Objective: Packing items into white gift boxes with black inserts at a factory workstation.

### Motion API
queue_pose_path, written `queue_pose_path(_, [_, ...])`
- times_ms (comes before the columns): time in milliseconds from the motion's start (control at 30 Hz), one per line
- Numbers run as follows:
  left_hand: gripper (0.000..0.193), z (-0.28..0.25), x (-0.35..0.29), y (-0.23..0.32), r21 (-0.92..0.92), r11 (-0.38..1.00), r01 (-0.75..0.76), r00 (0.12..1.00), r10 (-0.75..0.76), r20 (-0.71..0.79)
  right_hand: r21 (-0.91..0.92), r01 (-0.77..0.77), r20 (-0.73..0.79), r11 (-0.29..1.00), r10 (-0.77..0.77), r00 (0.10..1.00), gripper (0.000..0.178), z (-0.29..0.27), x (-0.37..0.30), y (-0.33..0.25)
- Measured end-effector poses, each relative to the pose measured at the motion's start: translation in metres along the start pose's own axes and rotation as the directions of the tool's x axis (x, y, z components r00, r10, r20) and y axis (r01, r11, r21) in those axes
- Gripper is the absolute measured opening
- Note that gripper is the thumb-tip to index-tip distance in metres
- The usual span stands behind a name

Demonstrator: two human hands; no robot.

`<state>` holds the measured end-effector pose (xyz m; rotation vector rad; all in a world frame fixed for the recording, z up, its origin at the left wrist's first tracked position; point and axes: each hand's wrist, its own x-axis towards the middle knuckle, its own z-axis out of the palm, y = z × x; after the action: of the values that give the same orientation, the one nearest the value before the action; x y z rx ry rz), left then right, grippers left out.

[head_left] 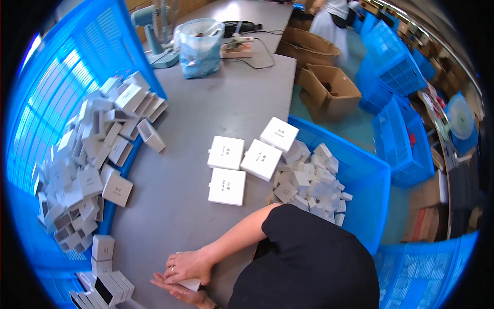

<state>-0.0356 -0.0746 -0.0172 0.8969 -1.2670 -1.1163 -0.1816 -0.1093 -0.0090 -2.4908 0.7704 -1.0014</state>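
Observation:
Low in the view, my right hand (189, 265), with a ring on one finger, closes over a small white box (192, 284). My left hand (180, 291) holds the same box from below, its fingers reaching out past it. Most of the box is hidden by the hands. Up the table from them lie several square white boxes (227, 186) with dark print on top, close together. To the left of my hands stand stacked white boxes (103, 247) and a row of white box parts (114, 288), one showing a dark inside.
A tipped blue crate (118, 46) spills white box sleeves (90, 180) onto the grey table (170, 118). Another blue crate (368, 180) with small white boxes (314, 177) stands right. Behind are a bag-lined bin (200, 49), a fan (162, 54), cartons (332, 95) and a person (332, 26).

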Motion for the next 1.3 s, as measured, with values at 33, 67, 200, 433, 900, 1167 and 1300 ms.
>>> queue_pose_path(33, [0.085,0.000,0.006,-0.001,-0.014,1.000,0.015,1.000,-0.015,-0.002,-0.039,-0.011,-0.002,0.999,0.011,1.000,0.096,0.002,0.002,0.001])
queue_pose_path(67, [0.084,0.000,0.011,-0.002,-0.027,0.999,0.030,1.000,-0.030,-0.006,-0.077,-0.023,-0.004,0.997,0.023,1.000,0.094,0.003,0.004,0.002])
queue_pose_path(200, [0.081,0.006,0.025,-0.009,-0.062,0.994,0.089,0.996,-0.090,-0.019,-0.160,-0.050,0.075,0.986,0.063,0.995,0.092,-0.015,0.011,0.020])
queue_pose_path(433, [0.076,0.043,0.060,-0.024,-0.012,0.979,0.202,0.979,-0.202,-0.005,-0.363,-0.168,0.157,0.916,0.238,0.959,0.087,-0.053,0.007,0.052])
queue_pose_path(900, [0.064,0.034,0.056,-0.024,-0.016,0.956,0.292,0.937,-0.283,0.205,-0.507,-0.427,0.090,0.749,0.538,0.838,0.085,-0.074,0.003,0.071])
queue_pose_path(1167, [0.051,0.045,0.039,0.138,-0.324,0.945,0.055,0.858,0.121,0.499,-0.522,-0.853,-0.352,0.013,0.907,0.229,0.102,-0.221,-0.139,0.040])
queue_pose_path(1300, [0.042,0.040,0.020,0.227,-0.603,0.797,-0.024,0.848,0.336,0.410,-0.512,-0.849,-0.420,-0.128,0.900,0.117,0.099,-0.232,-0.176,-0.004])
